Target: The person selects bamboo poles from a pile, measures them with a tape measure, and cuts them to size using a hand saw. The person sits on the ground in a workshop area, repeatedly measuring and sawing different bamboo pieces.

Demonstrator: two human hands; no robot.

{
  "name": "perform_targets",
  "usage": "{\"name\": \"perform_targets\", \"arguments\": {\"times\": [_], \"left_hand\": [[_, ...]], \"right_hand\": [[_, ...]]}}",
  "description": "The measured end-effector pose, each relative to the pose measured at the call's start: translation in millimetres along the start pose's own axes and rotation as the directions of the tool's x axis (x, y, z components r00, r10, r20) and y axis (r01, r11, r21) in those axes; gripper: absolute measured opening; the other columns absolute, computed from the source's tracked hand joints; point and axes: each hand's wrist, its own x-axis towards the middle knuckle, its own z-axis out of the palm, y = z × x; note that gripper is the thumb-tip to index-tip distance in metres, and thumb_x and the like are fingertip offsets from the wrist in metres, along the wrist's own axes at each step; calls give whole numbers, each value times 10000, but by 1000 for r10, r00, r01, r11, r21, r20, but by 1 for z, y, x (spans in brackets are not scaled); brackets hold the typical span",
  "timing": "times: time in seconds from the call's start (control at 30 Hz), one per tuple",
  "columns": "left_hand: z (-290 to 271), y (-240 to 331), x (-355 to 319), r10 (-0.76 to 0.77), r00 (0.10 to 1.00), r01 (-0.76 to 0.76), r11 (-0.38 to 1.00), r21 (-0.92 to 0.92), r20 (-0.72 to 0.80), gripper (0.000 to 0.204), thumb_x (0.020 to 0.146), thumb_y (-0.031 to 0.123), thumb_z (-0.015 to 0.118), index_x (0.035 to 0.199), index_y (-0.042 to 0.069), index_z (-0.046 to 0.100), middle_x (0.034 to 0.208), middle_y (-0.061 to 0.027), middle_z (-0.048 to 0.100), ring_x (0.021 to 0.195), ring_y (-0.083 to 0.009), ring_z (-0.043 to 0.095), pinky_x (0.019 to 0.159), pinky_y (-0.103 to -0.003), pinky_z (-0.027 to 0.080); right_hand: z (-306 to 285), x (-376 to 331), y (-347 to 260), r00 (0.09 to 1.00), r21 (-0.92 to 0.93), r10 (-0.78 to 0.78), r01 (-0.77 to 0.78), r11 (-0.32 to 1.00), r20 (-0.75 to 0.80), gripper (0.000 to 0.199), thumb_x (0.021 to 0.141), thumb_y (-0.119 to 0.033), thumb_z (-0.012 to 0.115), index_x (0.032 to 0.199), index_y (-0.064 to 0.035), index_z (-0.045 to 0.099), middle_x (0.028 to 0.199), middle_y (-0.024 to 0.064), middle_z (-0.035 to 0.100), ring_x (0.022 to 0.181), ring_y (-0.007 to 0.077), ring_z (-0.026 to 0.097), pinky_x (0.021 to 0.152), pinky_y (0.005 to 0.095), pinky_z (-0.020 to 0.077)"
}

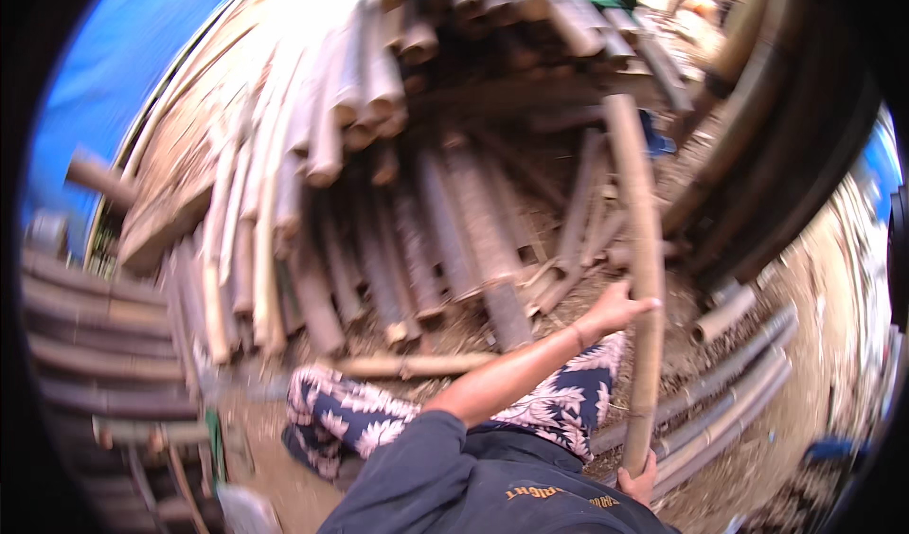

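A thick, pale tan bamboo pole (pixel 644 207) stands lengthwise in front of me on the right, its cut far end reaching up toward the stacks. My left hand (pixel 614 309) is closed on it about midway, the thumb lying across its near side and the other fingers partly hidden. Lower down, close to my right side, my right hand (pixel 640 482) grips the pole near its bottom end. Much of the right hand is behind the pole or out of sight by my shirt.
Stacked bamboo poles (pixel 365 89) rise ahead on the left, with darker lengths (pixel 454 222) beneath. Several poles (pixel 724 411) lie on the ground at my right. Large dark curved poles (pixel 757 146) stand at the far right. A blue tarp (pixel 133 46) hangs far left. Motion blurs the edges.
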Motion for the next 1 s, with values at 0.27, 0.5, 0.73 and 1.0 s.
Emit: {"name": "perform_targets", "arguments": {"times": [0.27, 0.5, 0.73, 1.0], "left_hand": [[-259, 107, -238, 639, 668, -229, 664, 712, -382, 253, 843, 228, 730, 991, 25, 697, 952, -106, 674, 895, -197, 675, 787, -318, 559], [-524, 96, -485, 658, 101, 568, 577, 586, -746, 227, 864, 253, 701, 970, 53, 697, 961, -119, 668, 902, -210, 656, 819, -349, 540], [-743, -38, -660, 381, 153, 913, 298, 278, -912, 728, 772, 528, 765, 1112, -106, 646, 1088, -310, 665, 1059, -433, 637, 926, -463, 490], [-807, -51, -623, 226, 226, 948, 174, 268, -948, 1155, 817, 761, 555, 1486, -115, 210, 1373, -382, 454, 1230, -489, 503, 1032, -497, 418]], "right_hand": [[13, 58, -29, 979, -158, -181, 193, 968, 91, 904, 626, -799, 735, 1242, -140, 663, 744, 43, 662, 584, 192, 566, 551, 251, 488], [62, 41, -79, 988, -126, -143, 149, 981, 56, 724, 753, -532, 826, 1145, 37, 610, 820, 119, 647, 661, 226, 574, 610, 353, 521], [132, -23, -102, 992, -32, 90, -93, 995, -92, 471, 836, -425, 737, 1043, -32, 578, 770, 13, 551, 592, 127, 528, 533, 268, 431], [250, -219, -85, 842, 104, 280, -262, 959, -461, 479, 877, -372, 721, 1089, 39, 596, 822, 55, 633, 690, 127, 605, 624, 290, 501]]}}
